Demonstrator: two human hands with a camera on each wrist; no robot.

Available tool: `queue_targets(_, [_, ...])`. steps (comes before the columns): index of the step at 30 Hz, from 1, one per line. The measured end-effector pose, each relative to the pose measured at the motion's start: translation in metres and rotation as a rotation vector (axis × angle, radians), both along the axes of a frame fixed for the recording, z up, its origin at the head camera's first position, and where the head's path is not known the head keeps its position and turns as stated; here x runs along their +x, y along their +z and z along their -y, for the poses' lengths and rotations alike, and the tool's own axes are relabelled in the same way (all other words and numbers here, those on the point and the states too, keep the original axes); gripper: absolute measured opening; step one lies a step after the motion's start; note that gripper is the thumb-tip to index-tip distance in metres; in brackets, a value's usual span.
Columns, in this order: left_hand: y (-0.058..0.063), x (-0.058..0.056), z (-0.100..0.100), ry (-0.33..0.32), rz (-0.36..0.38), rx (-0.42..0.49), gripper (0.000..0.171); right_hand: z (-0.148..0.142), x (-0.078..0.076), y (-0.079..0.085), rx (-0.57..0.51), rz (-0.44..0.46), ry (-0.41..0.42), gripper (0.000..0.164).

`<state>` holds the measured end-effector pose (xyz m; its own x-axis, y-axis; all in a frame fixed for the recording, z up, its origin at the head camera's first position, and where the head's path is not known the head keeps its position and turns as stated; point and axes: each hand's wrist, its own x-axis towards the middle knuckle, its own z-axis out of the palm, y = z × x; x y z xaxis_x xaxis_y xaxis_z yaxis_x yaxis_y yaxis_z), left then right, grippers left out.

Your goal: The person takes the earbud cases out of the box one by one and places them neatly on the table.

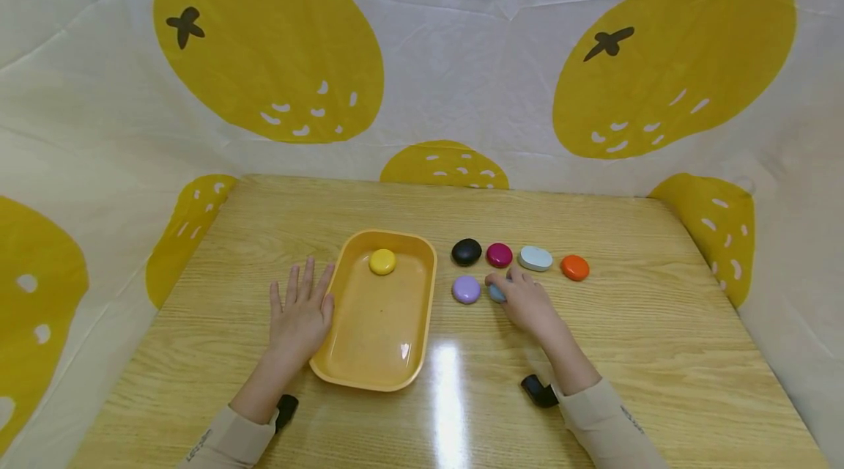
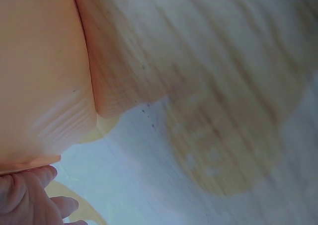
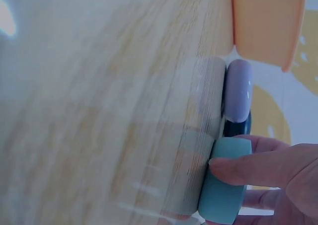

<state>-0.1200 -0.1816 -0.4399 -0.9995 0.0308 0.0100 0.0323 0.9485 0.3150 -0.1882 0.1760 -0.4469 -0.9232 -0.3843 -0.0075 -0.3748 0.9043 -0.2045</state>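
My right hand pinches a light-blue rounded, pebble-like piece low at the wooden table. In the right wrist view the thumb lies along the near side of this blue piece, with fingers behind it. My left hand has its fingers spread and rests against the left side of a yellow-orange tray. Inside the tray, near its far end, lies a round yellow piece. A lilac piece sits just left of my right fingertips.
Behind the right hand, a row holds a black piece, a magenta piece, a pale oval piece and an orange piece. Black wrist-camera parts show under the right sleeve. A fruit-print cloth hangs behind the table.
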Motion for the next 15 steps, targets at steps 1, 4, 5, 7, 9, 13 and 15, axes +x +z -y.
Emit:
queue_targets(1, [0.0,0.0,0.0,0.0,-0.001,-0.002,0.051,0.0,0.0,0.0,0.004,0.006,-0.002,0.038])
queue_targets(4, [-0.001,0.0,0.0,0.0,-0.001,-0.009,0.051,0.0,0.0,0.002,0.002,0.032,-0.003,0.048])
queue_targets(5, [-0.001,0.0,0.0,0.0,-0.002,-0.011,0.05,0.0,-0.001,0.004,-0.001,0.036,-0.003,0.052])
queue_targets(7, [-0.001,0.0,0.0,0.0,0.001,-0.011,0.051,0.001,-0.002,0.01,-0.018,0.046,-0.001,0.06])
queue_targets(9, [-0.001,-0.001,0.0,0.001,0.002,-0.009,0.051,0.003,-0.004,0.017,-0.044,0.032,0.009,0.064])
queue_targets(13, [-0.001,0.0,0.0,0.0,0.006,-0.009,0.051,0.017,-0.009,0.035,-0.1,-0.025,0.063,0.06])
queue_targets(15, [0.0,0.0,0.0,0.001,0.006,-0.007,0.051,0.029,-0.012,0.044,-0.12,-0.053,0.099,0.057])
